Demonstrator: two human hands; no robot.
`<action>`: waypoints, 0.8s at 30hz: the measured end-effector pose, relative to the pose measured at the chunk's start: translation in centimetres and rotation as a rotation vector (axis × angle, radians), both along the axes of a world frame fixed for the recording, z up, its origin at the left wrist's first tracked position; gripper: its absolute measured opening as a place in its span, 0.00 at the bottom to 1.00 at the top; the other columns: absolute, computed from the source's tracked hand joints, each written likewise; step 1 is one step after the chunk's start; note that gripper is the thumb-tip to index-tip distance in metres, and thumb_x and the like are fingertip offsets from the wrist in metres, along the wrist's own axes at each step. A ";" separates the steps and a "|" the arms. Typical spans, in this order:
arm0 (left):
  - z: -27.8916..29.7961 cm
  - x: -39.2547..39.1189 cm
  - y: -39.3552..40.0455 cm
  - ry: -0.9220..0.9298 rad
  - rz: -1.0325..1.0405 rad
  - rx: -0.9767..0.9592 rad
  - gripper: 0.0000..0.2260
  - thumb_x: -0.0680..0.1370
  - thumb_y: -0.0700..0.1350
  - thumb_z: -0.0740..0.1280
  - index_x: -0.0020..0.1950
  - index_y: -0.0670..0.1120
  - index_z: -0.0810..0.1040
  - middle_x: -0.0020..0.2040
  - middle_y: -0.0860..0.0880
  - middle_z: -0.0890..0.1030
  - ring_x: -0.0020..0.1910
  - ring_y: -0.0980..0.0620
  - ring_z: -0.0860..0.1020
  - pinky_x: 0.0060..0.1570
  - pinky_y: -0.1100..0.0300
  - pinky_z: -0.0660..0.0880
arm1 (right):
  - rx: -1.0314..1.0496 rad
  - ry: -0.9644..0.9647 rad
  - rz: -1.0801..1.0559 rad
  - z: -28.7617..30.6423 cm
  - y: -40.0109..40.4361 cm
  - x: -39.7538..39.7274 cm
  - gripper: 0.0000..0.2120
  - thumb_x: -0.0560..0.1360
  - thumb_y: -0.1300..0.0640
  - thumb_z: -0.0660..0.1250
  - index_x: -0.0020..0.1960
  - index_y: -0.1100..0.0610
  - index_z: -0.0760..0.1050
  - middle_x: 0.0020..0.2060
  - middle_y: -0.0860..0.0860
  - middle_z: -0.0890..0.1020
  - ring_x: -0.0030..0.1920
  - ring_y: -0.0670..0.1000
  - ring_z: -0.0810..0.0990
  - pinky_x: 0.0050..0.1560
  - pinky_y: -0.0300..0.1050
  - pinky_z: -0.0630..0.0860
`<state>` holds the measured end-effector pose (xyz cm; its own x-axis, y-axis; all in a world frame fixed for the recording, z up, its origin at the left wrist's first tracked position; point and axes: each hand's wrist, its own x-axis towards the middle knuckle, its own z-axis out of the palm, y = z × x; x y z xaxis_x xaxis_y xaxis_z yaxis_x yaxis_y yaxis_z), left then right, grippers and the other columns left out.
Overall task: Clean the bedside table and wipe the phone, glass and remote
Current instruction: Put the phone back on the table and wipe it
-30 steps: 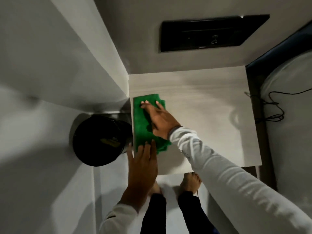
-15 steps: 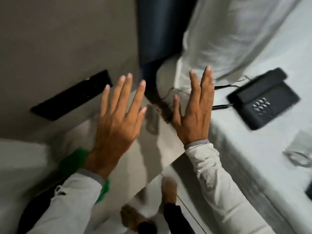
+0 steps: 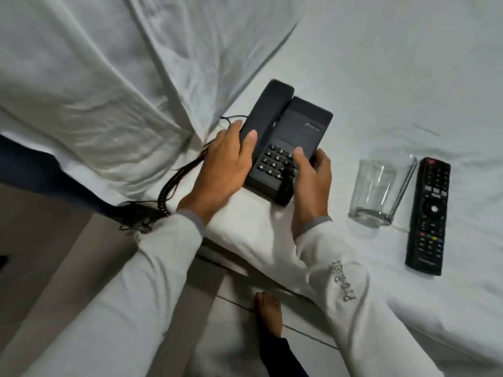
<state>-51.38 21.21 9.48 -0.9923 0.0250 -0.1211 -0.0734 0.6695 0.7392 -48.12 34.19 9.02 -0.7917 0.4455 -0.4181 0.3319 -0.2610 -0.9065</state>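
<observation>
The phone (image 3: 285,142), a black corded desk set with its handset seated in the cradle, lies on the white bed sheet (image 3: 381,63) near the edge of the bed. It serves here as the reference for all positions.

Left hand (image 3: 220,170): closed around the left side of the phone, thumb lying across the lower end of the handset, remaining fingers wrapped behind the left edge of it. Right hand (image 3: 310,178): gripping the lower right corner of the phone, thumb pressed on the keypad, fingers curled round the right edge. Both hands are in contact with the phone. Whether the phone rests fully on the sheet or is raised cannot be determined.

The coiled cord (image 3: 174,183) leaves the lower left of the phone and runs down to a tangle of thin cables just beside the left sleeve (image 3: 152,262).

The glass (image 3: 381,191), clear and empty, lies on the sheet to the right of the phone, apart from the right hand. The remote (image 3: 428,213), black, lies flat with its buttons up, farther right of the phone and just beside the glass.

A rumpled white pillow (image 3: 95,77) lies to the upper left of the phone. One bare foot (image 3: 268,311) stands on the tiled floor below the phone, beside the bed.
</observation>
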 end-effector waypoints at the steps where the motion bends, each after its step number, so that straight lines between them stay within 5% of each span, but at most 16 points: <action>1: -0.5 -0.6 0.4 -0.033 0.038 0.002 0.18 0.85 0.52 0.56 0.67 0.42 0.75 0.63 0.40 0.80 0.64 0.41 0.77 0.65 0.51 0.71 | 0.022 0.008 -0.014 -0.5 -0.4 -0.1 0.31 0.72 0.50 0.70 0.73 0.55 0.69 0.66 0.53 0.80 0.65 0.52 0.80 0.70 0.55 0.75; 7: -0.1 2.5 -0.8 -0.072 0.152 0.071 0.19 0.82 0.54 0.62 0.66 0.41 0.76 0.60 0.43 0.83 0.61 0.43 0.80 0.62 0.48 0.75 | 0.058 0.074 -0.099 -0.1 -2.3 3.0 0.27 0.73 0.54 0.70 0.71 0.56 0.73 0.60 0.52 0.84 0.58 0.48 0.84 0.65 0.51 0.79; 10: 0.5 9.4 -4.4 -0.165 0.326 0.266 0.26 0.75 0.54 0.73 0.70 0.46 0.73 0.56 0.51 0.83 0.55 0.57 0.82 0.56 0.62 0.78 | 0.132 0.106 0.070 0.3 -3.8 7.5 0.23 0.76 0.55 0.71 0.70 0.58 0.75 0.62 0.53 0.84 0.62 0.51 0.83 0.67 0.56 0.78; 13: 0.9 17.6 -8.1 -0.288 0.534 0.556 0.25 0.72 0.45 0.78 0.68 0.54 0.77 0.52 0.57 0.85 0.51 0.66 0.83 0.47 0.73 0.77 | 0.170 0.159 0.282 0.4 -5.6 12.1 0.21 0.77 0.60 0.71 0.69 0.58 0.76 0.60 0.51 0.85 0.60 0.47 0.84 0.63 0.45 0.80; 17: -0.7 27.8 -10.8 -0.379 0.865 0.755 0.18 0.66 0.45 0.75 0.53 0.60 0.83 0.51 0.58 0.88 0.54 0.58 0.85 0.51 0.60 0.82 | 0.167 0.122 0.647 -0.7 -8.9 16.1 0.22 0.75 0.55 0.72 0.68 0.56 0.78 0.57 0.47 0.86 0.58 0.44 0.85 0.58 0.41 0.80; 24: -7.2 32.3 -13.8 -0.338 1.137 0.723 0.15 0.76 0.41 0.74 0.61 0.53 0.82 0.53 0.51 0.88 0.53 0.51 0.86 0.60 0.41 0.81 | 0.259 -0.049 1.104 -8.4 -15.9 15.6 0.18 0.76 0.52 0.74 0.64 0.44 0.77 0.48 0.34 0.84 0.52 0.33 0.83 0.58 0.38 0.80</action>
<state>-19.06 7.43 2.27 -0.4350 -0.6085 -0.6637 -0.5572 -0.3971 0.7293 -32.57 18.33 0.64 -0.7903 -0.4084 -0.4567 0.3010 0.3905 -0.8700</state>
